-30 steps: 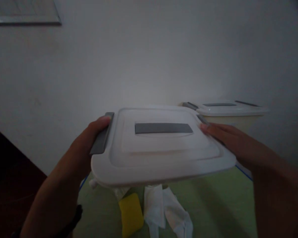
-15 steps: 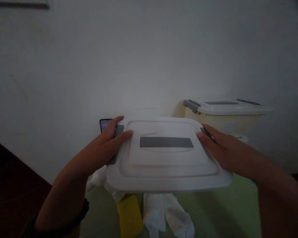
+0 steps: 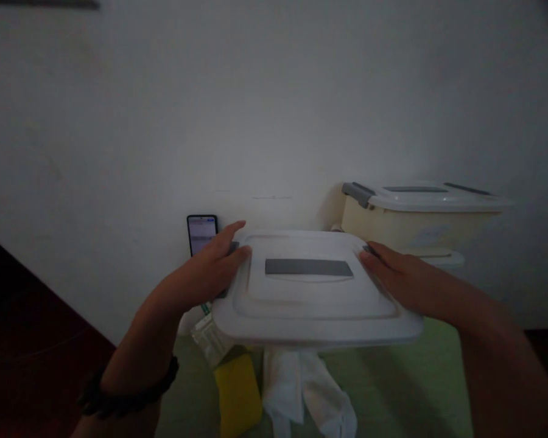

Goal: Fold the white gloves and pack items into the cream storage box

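Observation:
A white storage box lid (image 3: 319, 304) with a grey handle strip (image 3: 309, 267) across its middle is held level in front of me. My left hand (image 3: 210, 261) is closed round its left edge, the thumb on top near a grey side latch. On the opposite edge my right hand (image 3: 395, 274) grips by the other latch, its thumb also resting on top. Whether a box body is under the lid is hidden. Below the near rim lie a yellow cloth (image 3: 238, 394), white cloth pieces (image 3: 305, 389) and a clear plastic packet (image 3: 211, 340).
A second storage box (image 3: 415, 222) with a white lid and grey latches stands at the right by the wall (image 3: 274, 109). Behind my left hand a phone (image 3: 202, 233) leans upright. The green surface (image 3: 393, 389) spreads beneath everything.
The lid has sunk slightly and moved away from me, both hands going with it. More of the phone and the plastic packet shows. The view has shifted a little.

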The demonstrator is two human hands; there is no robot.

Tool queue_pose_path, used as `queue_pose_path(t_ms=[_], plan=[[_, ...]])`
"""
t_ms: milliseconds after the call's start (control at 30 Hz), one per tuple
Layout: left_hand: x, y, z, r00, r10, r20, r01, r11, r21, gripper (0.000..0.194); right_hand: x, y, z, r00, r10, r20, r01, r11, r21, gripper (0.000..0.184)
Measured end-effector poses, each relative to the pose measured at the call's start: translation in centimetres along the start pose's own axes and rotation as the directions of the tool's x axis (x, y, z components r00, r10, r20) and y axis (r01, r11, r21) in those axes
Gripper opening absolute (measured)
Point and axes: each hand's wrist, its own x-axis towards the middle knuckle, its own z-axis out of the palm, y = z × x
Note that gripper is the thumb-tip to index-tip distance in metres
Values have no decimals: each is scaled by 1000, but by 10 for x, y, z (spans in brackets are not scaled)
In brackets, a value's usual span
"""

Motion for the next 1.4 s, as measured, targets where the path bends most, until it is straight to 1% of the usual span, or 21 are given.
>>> queue_pose_path(t_ms=[133, 267, 333, 400, 467, 600, 700, 767, 800, 867, 933, 1000, 1067, 1167, 1233, 1300, 1400], plan=[[4, -3, 6, 995, 22, 93, -30, 996, 83, 69, 1, 5, -1, 1000, -13, -18, 13, 1000, 15, 55], [6, -12, 11, 992, 32, 122, -49, 988, 145, 63, 3, 7, -2, 999, -24, -38, 26, 999, 44, 54], [7, -14, 13, 989, 41, 145, -66, 983, 173, 62, 4, 7, -2, 997, -33, -72, 38, 997, 68, 52], [8, -13, 15, 985, 43, 167, -78, 975, 208, 64, 6, 8, -3, 993, -33, -110, 43, 995, 92, 49], [8, -10, 17, 985, 25, 173, -66, 970, 235, 65, 8, 10, -4, 991, -11, -135, 26, 994, 108, 49], [7, -2, 18, 983, -23, 180, -18, 974, 225, 65, 11, 14, -6, 991, 33, -130, -16, 991, 133, 54], [7, -2, 17, 985, -51, 168, 28, 990, 140, 66, 13, 18, -6, 995, 44, -93, -29, 987, 155, 57], [8, -6, 16, 986, -63, 152, 63, 998, 10, 67, 15, 22, -4, 994, 50, -99, -32, 984, 175, 58], [8, -8, 15, 986, -76, 151, 89, 992, -87, 68, 16, 25, -4, 993, 51, -111, -29, 982, 187, 57], [9, -13, 15, 977, -111, 179, 162, 941, -296, 70, 17, 28, -2, 991, 51, -121, -25, 978, 207, 57], [9, -16, 16, 967, -134, 216, 218, 874, -434, 72, 18, 30, -2, 993, 68, -98, -47, 977, 210, 62], [9, -17, 16, 964, -128, 231, 226, 852, -471, 72, 18, 30, -2, 993, 93, -67, -78, 975, 207, 67], [9, -15, 16, 964, -111, 242, 214, 864, -455, 74, 19, 30, -3, 994, 95, -57, -81, 974, 210, 70], [8, -16, 14, 956, -96, 277, 208, 887, -412, 76, 19, 29, -3, 994, 72, -78, -54, 976, 211, 67], [9, -19, 12, 950, -87, 299, 211, 885, -415, 76, 20, 30, -2, 995, 64, -83, -46, 978, 203, 67], [9, -23, 12, 935, -112, 337, 268, 846, -461, 76, 21, 31, -1, 995, 62, -78, -46, 978, 202, 69], [10, -31, 15, 899, -159, 407, 381, 742, -552, 78, 22, 34, -1, 994, 53, -94, -33, 978, 205, 69]])
